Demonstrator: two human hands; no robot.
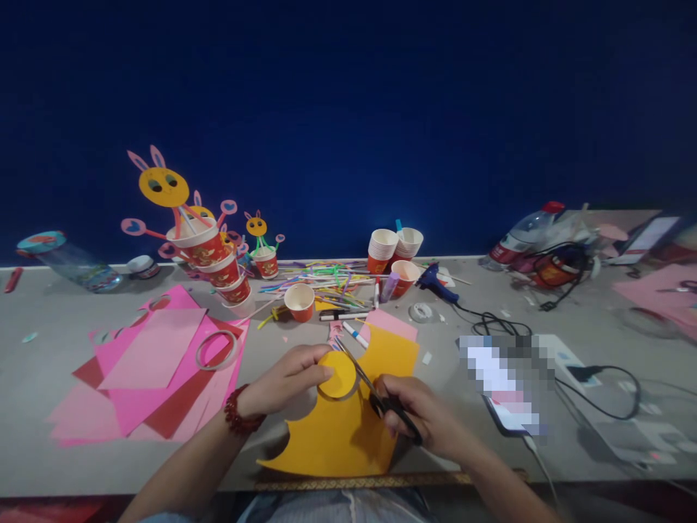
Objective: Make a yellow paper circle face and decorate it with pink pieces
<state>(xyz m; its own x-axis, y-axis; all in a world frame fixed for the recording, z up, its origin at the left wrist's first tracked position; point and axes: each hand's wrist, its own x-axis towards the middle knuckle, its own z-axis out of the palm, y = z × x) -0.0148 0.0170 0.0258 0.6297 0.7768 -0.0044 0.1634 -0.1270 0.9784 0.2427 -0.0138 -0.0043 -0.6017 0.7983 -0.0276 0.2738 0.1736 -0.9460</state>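
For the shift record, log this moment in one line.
left hand: holding yellow disc | right hand: holding scissors | yellow sheet: on table

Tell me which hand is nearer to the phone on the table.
Right. The right hand, holding the black-handled scissors, is to the left of the phone, not touching it. The left hand, holding the round yellow piece, is farther left, beyond the right hand.

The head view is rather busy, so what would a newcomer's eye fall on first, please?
Most likely the yellow rabbit face above the stack of red cups at the picture's left, bright against the dark blue wall. Next, perhaps, the front centre, where the left hand holds a yellow disc and the right hand holds black-handled scissors beside it.
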